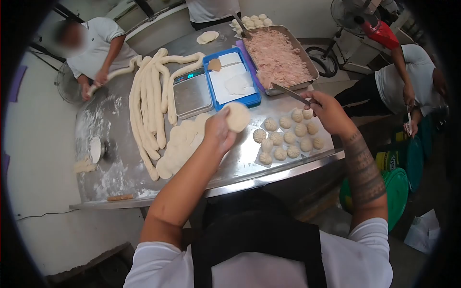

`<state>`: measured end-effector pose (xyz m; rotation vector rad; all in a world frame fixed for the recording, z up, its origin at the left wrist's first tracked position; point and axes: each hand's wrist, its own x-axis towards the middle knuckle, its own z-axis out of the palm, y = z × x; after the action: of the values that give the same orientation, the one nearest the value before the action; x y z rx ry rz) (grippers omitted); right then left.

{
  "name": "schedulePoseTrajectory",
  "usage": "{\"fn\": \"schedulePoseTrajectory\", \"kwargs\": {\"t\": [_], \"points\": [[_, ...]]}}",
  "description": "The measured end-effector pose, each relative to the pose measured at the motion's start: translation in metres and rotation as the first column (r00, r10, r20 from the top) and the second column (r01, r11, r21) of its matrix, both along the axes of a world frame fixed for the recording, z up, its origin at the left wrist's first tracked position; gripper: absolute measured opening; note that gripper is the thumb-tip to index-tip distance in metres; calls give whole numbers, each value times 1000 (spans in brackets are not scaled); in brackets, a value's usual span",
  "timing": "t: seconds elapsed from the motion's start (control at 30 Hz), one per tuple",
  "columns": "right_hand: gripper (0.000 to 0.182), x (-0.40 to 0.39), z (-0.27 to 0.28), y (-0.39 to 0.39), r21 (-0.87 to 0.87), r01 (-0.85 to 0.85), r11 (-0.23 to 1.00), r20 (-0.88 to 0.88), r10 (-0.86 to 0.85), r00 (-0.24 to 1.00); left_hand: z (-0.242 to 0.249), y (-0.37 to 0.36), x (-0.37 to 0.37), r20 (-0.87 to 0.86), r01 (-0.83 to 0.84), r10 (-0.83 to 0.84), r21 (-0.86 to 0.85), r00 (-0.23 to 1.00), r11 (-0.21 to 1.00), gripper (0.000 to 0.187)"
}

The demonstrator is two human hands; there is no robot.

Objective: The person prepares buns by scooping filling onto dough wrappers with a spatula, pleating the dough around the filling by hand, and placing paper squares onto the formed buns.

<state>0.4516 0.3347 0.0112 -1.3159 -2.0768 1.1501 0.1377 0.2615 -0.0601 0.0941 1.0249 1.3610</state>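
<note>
The left hand (218,130) was partly closed, grasping a flat dough round (237,117) by its near edge; the fingers were partly hidden, so their exact spread could not be told. The round was raised above the table (115,139), just beside the scale (193,98). The right hand (327,108) was closed around the handle of a long flat blade (291,94), whose tip appeared to meet the meat filling (278,55) at the near corner of the metal tray (315,73).

In the inspector's judgement, the step in hand was taking up filling for the round. The next move called for a loaded blade tip and a steady round, its face open to the blade, with the left fingers clear of its middle.

Pleated buns (289,137) stood on paper below the tray, and overlapping dough rounds (185,144) lay beyond the left forearm.
</note>
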Motion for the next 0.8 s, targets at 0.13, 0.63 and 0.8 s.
{"fn": "schedulePoseTrajectory", "kwargs": {"t": [0.13,0.63,0.8], "points": [[48,-16,19,-40,369,-155,916,199,85,976,29,33,36,283,-36,-12,163,959,986,40],[27,-32,-6,37,432,-180,884,642,-162,749,-11,25,10,135,-209,204,29,970,977,31],[35,-45,-4,68,297,-262,918,729,-41,683,-15,22,11,123,-225,223,2,967,974,30]]}}
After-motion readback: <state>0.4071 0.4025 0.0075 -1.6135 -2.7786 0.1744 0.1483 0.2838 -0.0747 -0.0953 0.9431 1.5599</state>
